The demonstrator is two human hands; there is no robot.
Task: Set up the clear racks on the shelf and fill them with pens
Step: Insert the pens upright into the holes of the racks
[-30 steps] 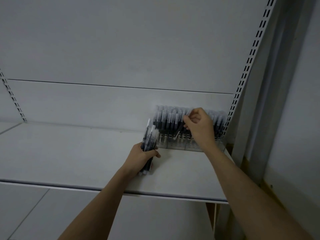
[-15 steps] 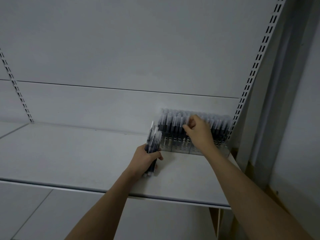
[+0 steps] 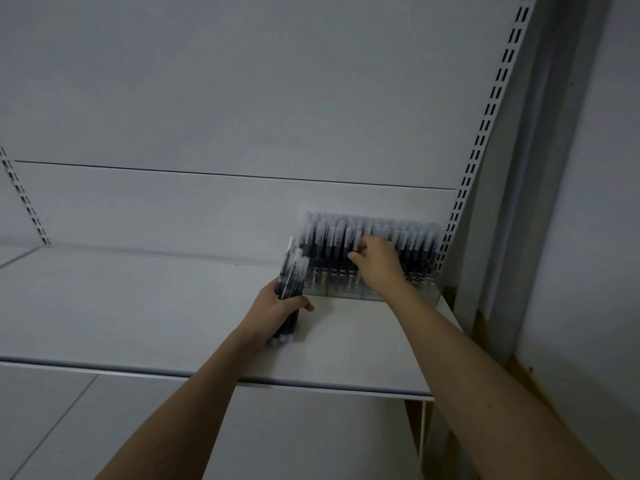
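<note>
Clear racks stand in a row against the back panel at the right end of the white shelf. They hold several dark pens with clear caps, standing upright. My right hand reaches into the middle of the racks, and its fingertips pinch a pen among the others. My left hand grips a bundle of dark pens held nearly upright, just left of the racks, its lower end near the shelf surface.
A slotted upright runs along the right of the back panel, next to the racks. Another slotted upright is at the far left. A lower shelf lies below the front edge.
My right hand has moved slightly down and right among the racked pens. My left hand keeps the bundle in about the same place. The camera view has shifted a little.
</note>
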